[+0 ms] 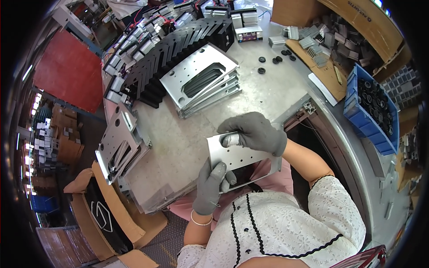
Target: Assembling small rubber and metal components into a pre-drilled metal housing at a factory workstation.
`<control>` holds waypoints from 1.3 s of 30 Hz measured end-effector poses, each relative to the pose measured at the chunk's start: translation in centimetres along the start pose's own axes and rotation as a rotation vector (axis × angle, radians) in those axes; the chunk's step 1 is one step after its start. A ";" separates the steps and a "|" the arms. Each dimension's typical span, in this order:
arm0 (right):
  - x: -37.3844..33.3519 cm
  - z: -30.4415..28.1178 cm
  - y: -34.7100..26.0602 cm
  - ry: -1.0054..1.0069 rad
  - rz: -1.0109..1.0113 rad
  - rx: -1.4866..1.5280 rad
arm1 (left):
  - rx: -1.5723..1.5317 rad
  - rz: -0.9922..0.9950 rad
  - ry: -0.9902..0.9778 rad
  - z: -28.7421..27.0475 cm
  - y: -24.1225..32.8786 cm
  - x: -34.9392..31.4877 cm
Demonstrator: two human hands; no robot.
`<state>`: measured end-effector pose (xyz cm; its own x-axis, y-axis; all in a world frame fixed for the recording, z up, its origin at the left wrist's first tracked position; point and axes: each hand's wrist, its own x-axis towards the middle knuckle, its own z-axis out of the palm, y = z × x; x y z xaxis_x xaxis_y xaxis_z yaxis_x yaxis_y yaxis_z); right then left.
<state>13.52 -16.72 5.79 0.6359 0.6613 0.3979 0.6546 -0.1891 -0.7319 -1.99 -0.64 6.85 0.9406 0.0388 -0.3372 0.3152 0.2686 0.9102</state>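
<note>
Both my hands wear grey gloves with pale fingertips. A silver sheet-metal plate (243,155) with round holes and a large cutout is held tilted above my lap. My left hand (209,187) grips its left lower edge, thumb on the face and fingers curled through the cutout. My right hand (252,130) lies over the top edge, its fingertips pressed at a corner hole; whether a small part is between them is hidden. Similar plates rest in a stack (203,73) beyond my hands, and another stack (118,145) is at the left. Several black rubber grommets (261,70) lie on the metal tabletop (178,143).
A blue bin (372,114) of black round parts stands at the right. Black angled brackets (156,67) line up behind the plates, with finned heat sinks (134,47) beyond. An open cardboard box (109,210) is at the lower left. A marker (338,75) lies on cardboard.
</note>
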 end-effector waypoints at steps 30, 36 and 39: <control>-1.5 2.5 0.0 0.550 0.051 -0.499 | -0.109 0.227 0.350 -1.7 -2.5 -0.1; 0.0 0.0 -0.8 0.287 -0.146 -0.398 | -0.169 0.196 0.361 -3.5 -0.8 -1.8; 0.5 -0.3 -0.1 0.087 -0.284 -0.317 | -0.164 0.193 0.460 -3.9 -1.2 -2.0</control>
<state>13.95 -16.57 6.21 0.4359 0.6584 0.6136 0.8929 -0.2312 -0.3863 -4.77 2.72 5.55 0.8154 0.5115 -0.2711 0.0828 0.3604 0.9291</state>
